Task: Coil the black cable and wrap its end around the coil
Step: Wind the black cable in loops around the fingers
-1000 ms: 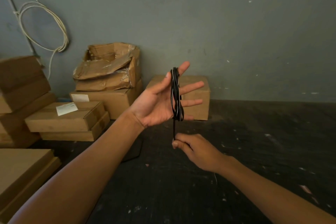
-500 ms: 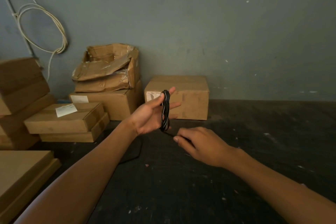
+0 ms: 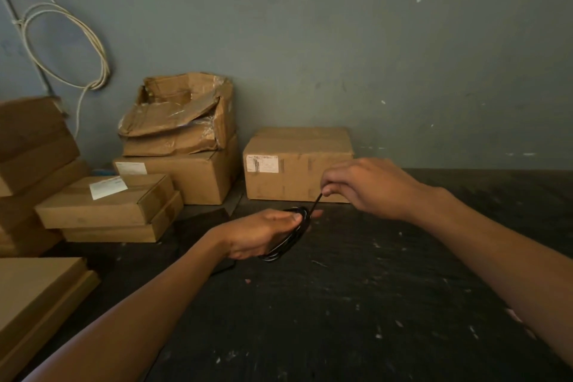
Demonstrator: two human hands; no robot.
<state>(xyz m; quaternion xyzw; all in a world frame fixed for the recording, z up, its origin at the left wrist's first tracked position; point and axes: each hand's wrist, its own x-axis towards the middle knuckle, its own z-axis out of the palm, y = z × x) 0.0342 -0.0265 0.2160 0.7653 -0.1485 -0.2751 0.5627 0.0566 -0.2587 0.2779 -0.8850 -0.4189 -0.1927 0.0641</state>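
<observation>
The left hand (image 3: 263,232) is closed around the coil (image 3: 286,240) of the black cable, with the thumb pressing on top of the loops. The coil lies almost flat in this hand, just above the dark counter (image 3: 356,304), and its lower loops stick out below the palm. From the far end of the coil a short free end (image 3: 315,203) of the cable goes up and to the right. It is straight and tight. The right hand (image 3: 369,186) pinches this end between thumb and fingers, a little higher than the left hand and behind it. The rest of the right fingers are curled in. The two hands are near each other but do not touch.

Behind the hands a closed cardboard box (image 3: 297,164) stands on the counter against the grey wall (image 3: 341,56). To the left of it there is a stack of boxes (image 3: 183,177) with a torn, crushed box (image 3: 179,115) on top. More flat boxes (image 3: 108,205) lie at the left side. A loop of white cable (image 3: 93,49) hangs on the wall above them.
</observation>
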